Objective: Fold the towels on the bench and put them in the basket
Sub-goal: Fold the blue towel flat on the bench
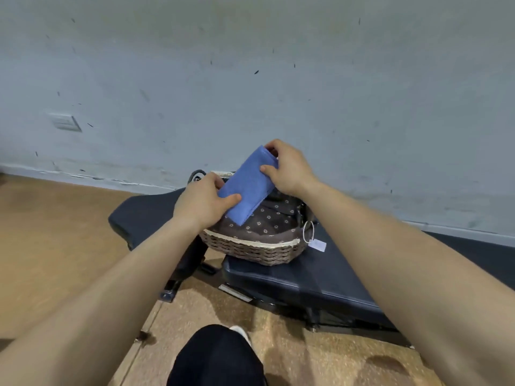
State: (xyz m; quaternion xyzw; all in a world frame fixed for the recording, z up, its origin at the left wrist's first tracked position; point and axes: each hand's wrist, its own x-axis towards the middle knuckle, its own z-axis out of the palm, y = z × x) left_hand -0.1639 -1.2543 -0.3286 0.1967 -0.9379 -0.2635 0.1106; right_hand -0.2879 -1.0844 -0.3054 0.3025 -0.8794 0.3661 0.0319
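Observation:
A folded blue towel [248, 185] is held tilted above the woven basket [259, 253], its lower end dipping toward the brown flowered lining. My left hand [203, 201] grips the towel's lower left edge, thumb on top. My right hand [287, 168] pinches the upper right end. The basket sits on a black padded bench [301, 277] and holds a dark item under the towel.
A white tag [317, 244] hangs on a loop from the basket's right side. The bench's metal frame [172, 288] stands on a wooden floor. A grey wall [250, 93] runs close behind. My dark-trousered knee [217, 358] is at the bottom.

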